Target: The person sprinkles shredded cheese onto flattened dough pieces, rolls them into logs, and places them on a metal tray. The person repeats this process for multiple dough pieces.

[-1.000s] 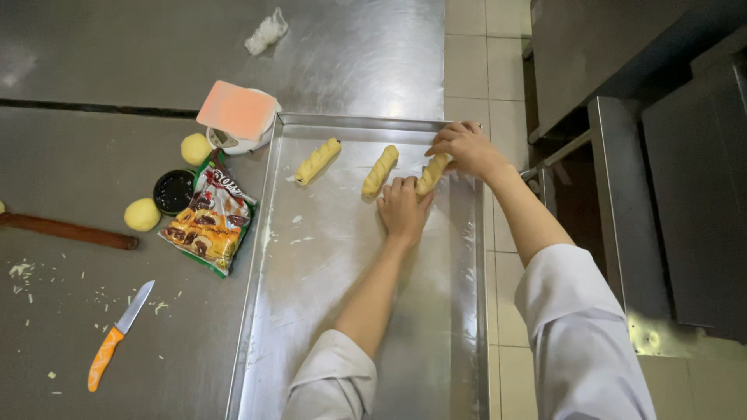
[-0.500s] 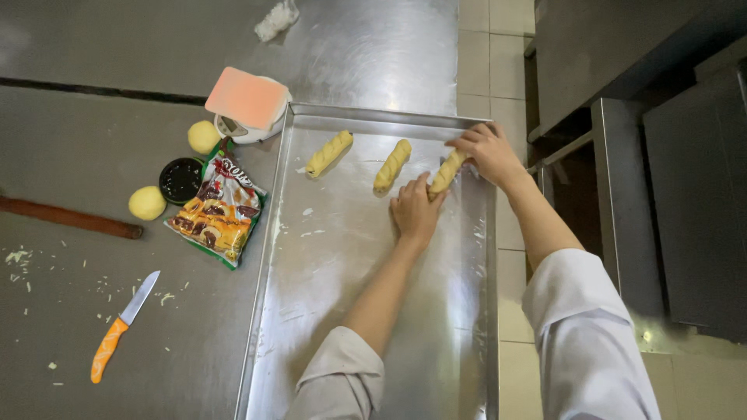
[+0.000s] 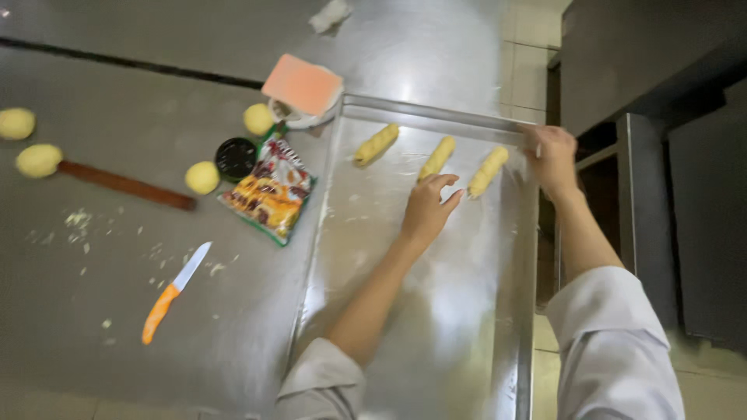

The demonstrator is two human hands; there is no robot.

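Right hand (image 3: 554, 155) gripped the far right corner of the metal tray (image 3: 436, 342), fingers curled over the rim, nothing else in it. Left hand (image 3: 426, 208) was loosely open, palm down on the tray floor, fingers spread, holding nothing.

Three dough rolls sat in a row across the far end of the tray. Right roll (image 3: 488, 171) lay just beside the left hand's fingertips, between the two hands, apparently not touching either. Middle roll (image 3: 436, 158) sat just beyond the left hand's fingers. Left roll (image 3: 377, 144) was further off to the left. All three had their long axes running roughly away from the person, tilted slightly right at the far end. Left hand was nearer to the middle and right rolls; right hand only near the right one.

Left of the tray edge: a flat rectangular snack packet (image 3: 268, 190), orange-yellow with green trim and a red-white top. Beyond it a small round black lid (image 3: 236, 158), and a pink square lid (image 3: 303, 84) over a white bowl at the tray's far left corner.
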